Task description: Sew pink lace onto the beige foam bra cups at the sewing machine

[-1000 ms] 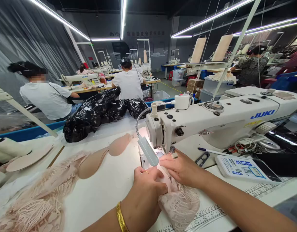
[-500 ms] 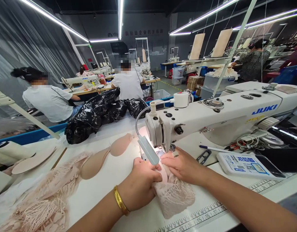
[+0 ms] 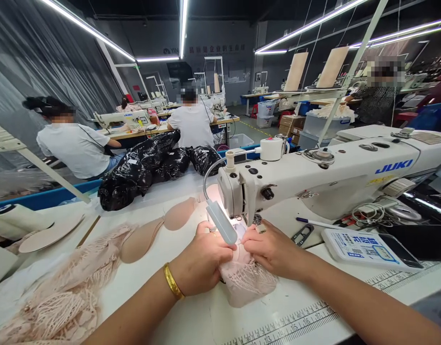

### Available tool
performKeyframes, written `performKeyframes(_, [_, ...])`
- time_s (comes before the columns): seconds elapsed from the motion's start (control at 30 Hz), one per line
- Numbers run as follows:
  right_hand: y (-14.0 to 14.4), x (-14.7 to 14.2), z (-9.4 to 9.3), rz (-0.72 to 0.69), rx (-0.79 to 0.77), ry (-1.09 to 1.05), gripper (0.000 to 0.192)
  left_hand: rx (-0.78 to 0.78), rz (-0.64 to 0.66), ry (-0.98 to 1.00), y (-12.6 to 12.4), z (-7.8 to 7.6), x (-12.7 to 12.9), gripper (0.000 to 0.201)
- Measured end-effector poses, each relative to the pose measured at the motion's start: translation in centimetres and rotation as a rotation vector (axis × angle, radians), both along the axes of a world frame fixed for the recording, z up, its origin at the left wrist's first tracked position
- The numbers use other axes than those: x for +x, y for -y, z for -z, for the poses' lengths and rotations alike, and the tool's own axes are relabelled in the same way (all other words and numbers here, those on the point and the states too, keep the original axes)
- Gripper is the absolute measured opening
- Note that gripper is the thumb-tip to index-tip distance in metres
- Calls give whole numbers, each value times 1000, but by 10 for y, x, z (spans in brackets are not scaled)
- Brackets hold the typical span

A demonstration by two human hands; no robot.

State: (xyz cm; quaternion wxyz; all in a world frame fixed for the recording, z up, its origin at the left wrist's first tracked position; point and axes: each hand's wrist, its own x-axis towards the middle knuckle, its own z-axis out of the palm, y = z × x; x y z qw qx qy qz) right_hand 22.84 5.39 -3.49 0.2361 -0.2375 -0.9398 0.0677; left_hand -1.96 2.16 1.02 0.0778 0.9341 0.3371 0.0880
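Here, the pink lace piece (image 3: 247, 282) lay on the near edge of the white table (image 3: 163, 282), bunched just in front of the sewing machine (image 3: 313, 177), its far end running in under the machine's head; the needle itself was hidden behind the lamp (image 3: 221, 222). Left hand (image 3: 202, 261) was curled down on the lace's left side, fingers pinching and pressing the fabric. Right hand (image 3: 272, 249) lay flatter on the right side, fingertips gripping the far edge close to the head. Both hands were touching the lace and close together.

Judged by the crumpling and open mesh: very light, limp, no stiffness, likely to snag or stretch if tugged. Best held flat under spread fingertips near the stitched edge, both sides at once, not lifted by one corner.

Left and farther: padded cups (image 3: 159, 225), a heap of similar lace (image 3: 62, 297), black bags (image 3: 152, 167). Right: snips (image 3: 302, 235), a pen (image 3: 315, 223). Ruler markings (image 3: 295, 321) ran along the near edge.
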Motion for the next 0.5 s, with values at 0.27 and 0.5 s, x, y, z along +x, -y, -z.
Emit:
performKeyframes(0.27, [-2, 4, 1, 125, 50, 19, 20, 9, -65, 2, -3, 5, -1, 17])
performKeyframes(0.5, [-8, 6, 3, 159, 74, -172, 27, -7, -103, 22, -10, -2, 0, 26])
